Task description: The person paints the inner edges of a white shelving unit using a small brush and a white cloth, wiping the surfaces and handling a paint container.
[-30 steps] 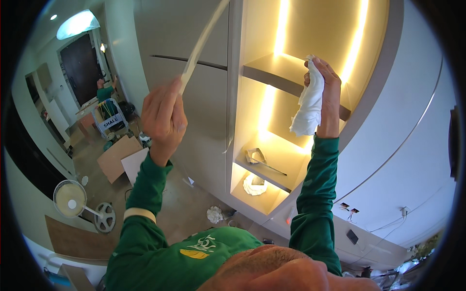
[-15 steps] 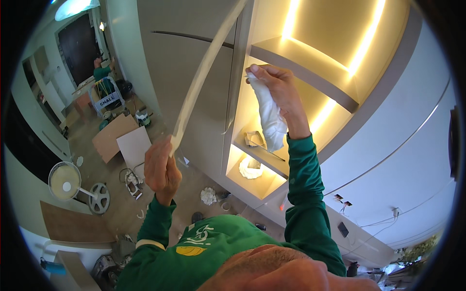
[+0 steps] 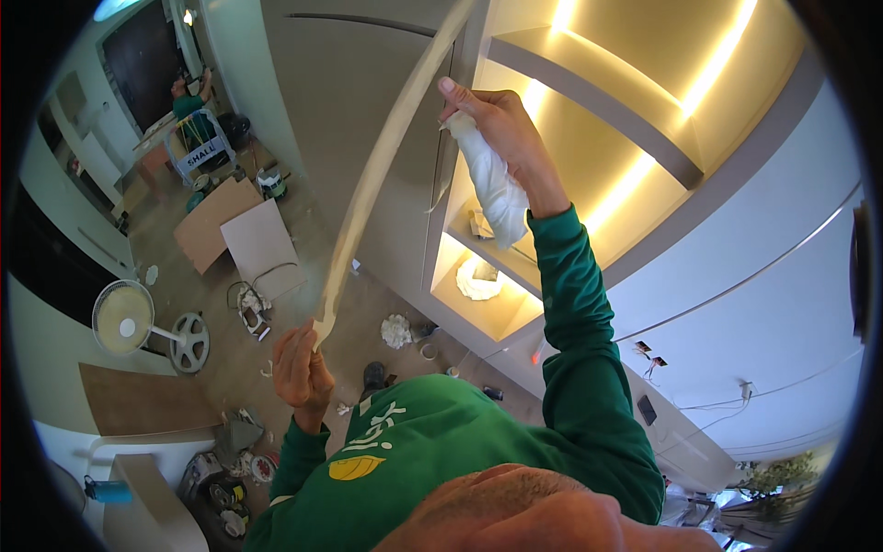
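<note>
My left hand (image 3: 302, 373) is closed, its fingertips pinching the lower end of a long cream strip (image 3: 372, 179) that looks like masking tape. From there the strip rises, slightly curved, past the top of the view in front of the grey cabinet panel (image 3: 322, 101). A bunched white cloth (image 3: 492, 179) hangs from my right hand (image 3: 504, 138), whose fingers are closed round its upper end. That hand is raised in front of the lit shelf unit (image 3: 598, 101), to the right of the strip. The strip's upper end is out of sight.
In the lower shelves are a small box (image 3: 479, 224) and a white crumpled ring-shaped thing (image 3: 477, 278). Boards (image 3: 260, 241), a white wad (image 3: 396, 331) and a fan (image 3: 124, 317) stand or lie on the floor. A person in green (image 3: 191, 106) is at the far left.
My left hand has come down toward me with the strip's end. My right hand has risen and shifted left with the cloth. The far person's arm is raised higher.
</note>
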Demonstrator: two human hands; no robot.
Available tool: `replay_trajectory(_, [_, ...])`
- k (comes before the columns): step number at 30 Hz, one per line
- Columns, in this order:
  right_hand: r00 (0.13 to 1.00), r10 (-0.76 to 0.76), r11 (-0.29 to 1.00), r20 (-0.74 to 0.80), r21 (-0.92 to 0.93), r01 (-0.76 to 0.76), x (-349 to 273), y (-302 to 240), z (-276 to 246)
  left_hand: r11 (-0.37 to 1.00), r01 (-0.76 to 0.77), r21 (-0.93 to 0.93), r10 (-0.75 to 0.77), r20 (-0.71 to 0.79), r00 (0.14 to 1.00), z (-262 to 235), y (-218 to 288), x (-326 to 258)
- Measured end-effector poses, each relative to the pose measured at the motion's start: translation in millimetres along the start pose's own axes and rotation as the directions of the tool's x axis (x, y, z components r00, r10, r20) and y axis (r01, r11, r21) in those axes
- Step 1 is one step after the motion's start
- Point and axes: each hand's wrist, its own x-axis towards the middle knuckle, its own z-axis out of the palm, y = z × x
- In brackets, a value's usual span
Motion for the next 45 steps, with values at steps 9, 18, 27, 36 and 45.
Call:
replay_trajectory(9, [0.991, 0.13, 0.991, 0.037, -0.036, -0.129, -3.3, 1.6, 18.2, 0.987, 0.131, 0.088, -0.141, 0.113, 0.983, -19.7, -3.0, -43.3])
replay_trajectory(18, [0.992, 0.053, 0.998, 0.112, -0.05, -0.048, -14.7, 59.1, 37.8, 0.967, 0.23, 0.107, -0.248, 0.198, 0.948, -37.3, -28.2, -76.1])
replay_trajectory(27, [0.992, 0.106, 0.994, 0.063, 0.034, -0.108, -68.3, 114.1, 52.6, 0.688, 0.715, -0.129, -0.706, 0.111, 0.699, 24.7, -72.9, -0.1])
replay_trajectory(36, [0.974, 0.156, 0.97, 0.164, 0.16, -0.182, -129.8, 139.1, 83.7, 0.739, 0.554, -0.384, -0.408, 0.4, 0.821, 182.6, -58.1, 181.1])
replay_trajectory(45, [0.959, 0.199, 0.964, 0.202, 0.137, -0.228, -162.5, 162.0, 101.1, 0.689, 0.666, -0.286, -0.299, 0.725, 0.62, 224.8, -29.3, 202.6])
